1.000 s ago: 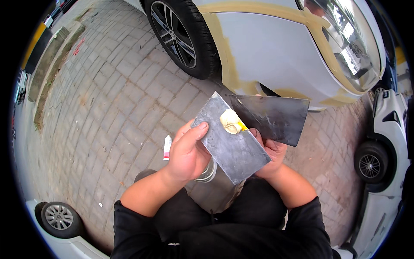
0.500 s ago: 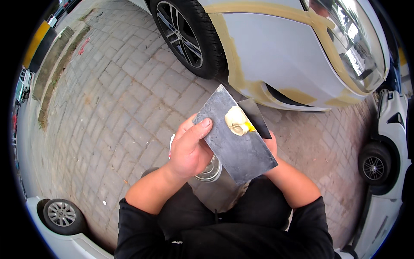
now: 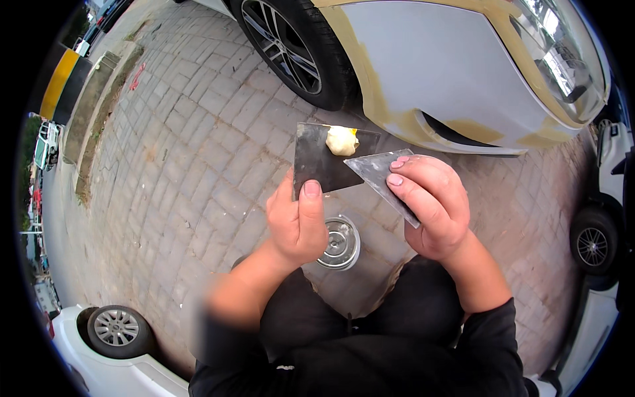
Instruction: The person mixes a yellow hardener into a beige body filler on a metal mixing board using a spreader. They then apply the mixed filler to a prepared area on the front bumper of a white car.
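My left hand [image 3: 297,221] grips a flat dark spreader plate [image 3: 324,172] by its near edge, thumb on top. Near the plate's far edge sits a cream dollop of putty [image 3: 341,141] with a bright yellow streak. In my right hand [image 3: 436,205] is a second, grey spreader plate [image 3: 380,175], pinched between the fingers on top and the thumb mostly hidden below. Its pointed corner overlaps the right part of the left plate in view, just short of the putty. Whether the two plates touch, I cannot tell.
A round metal can [image 3: 340,243] stands on the paving between my knees. Ahead is a car's pale grey bumper [image 3: 450,73] with tan patches along its edges, beside a black tyre [image 3: 331,73]. White cars stand at the lower left [image 3: 79,351] and the right [image 3: 615,165].
My right hand has come out from behind the left plate and moved right, its spreader now over the front. The left plate has turned and moved left, with the putty near its far edge.
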Demonstrator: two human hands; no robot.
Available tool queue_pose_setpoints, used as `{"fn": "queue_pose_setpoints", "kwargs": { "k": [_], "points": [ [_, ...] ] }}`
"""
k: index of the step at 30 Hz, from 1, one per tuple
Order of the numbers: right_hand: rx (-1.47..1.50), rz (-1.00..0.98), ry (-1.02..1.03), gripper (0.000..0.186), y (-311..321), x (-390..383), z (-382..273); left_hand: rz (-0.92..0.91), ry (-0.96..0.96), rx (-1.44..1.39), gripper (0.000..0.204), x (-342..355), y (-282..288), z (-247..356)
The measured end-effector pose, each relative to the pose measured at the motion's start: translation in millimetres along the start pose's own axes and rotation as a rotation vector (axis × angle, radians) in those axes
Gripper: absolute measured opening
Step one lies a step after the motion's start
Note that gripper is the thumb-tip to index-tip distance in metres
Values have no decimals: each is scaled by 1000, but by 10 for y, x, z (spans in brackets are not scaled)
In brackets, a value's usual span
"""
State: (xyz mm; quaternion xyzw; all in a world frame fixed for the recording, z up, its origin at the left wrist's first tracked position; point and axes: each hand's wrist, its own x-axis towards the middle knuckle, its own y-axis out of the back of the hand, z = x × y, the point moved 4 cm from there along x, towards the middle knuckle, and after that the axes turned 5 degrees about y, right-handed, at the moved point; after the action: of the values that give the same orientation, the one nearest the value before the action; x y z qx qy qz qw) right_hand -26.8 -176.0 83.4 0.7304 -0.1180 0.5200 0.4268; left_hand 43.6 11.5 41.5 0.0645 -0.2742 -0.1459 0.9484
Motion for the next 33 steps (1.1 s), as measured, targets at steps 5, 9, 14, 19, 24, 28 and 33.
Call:
{"fn": "queue_pose_setpoints", "kwargs": {
  "k": [5,9,14,19,24,28,33],
  "points": [
    [-27,-41,28,38,-31,60,-102,-21,-79,51,30,-11,-34,52],
    [55,-121,-13,40,-116,0,-62,-1,-23,-17,29,-32,-86,60],
    [76,-63,-25,41,-107,8,-28,-34,194,-117,31,-73,-77,66],
    [157,-98,-90,41,-145,-22,-16,-86,298,-128,32,-106,-83,-17],
    [166,-73,-93,41,-139,19,-19,-95,195,-98,33,-98,-111,-2],
    [176,-33,-91,42,-117,11,-8,-56,121,-191,34,-10,-186,50],
    [186,-30,-97,41,-120,-5,-9,-93,77,-125,35,-61,-146,19]
  ]
}}
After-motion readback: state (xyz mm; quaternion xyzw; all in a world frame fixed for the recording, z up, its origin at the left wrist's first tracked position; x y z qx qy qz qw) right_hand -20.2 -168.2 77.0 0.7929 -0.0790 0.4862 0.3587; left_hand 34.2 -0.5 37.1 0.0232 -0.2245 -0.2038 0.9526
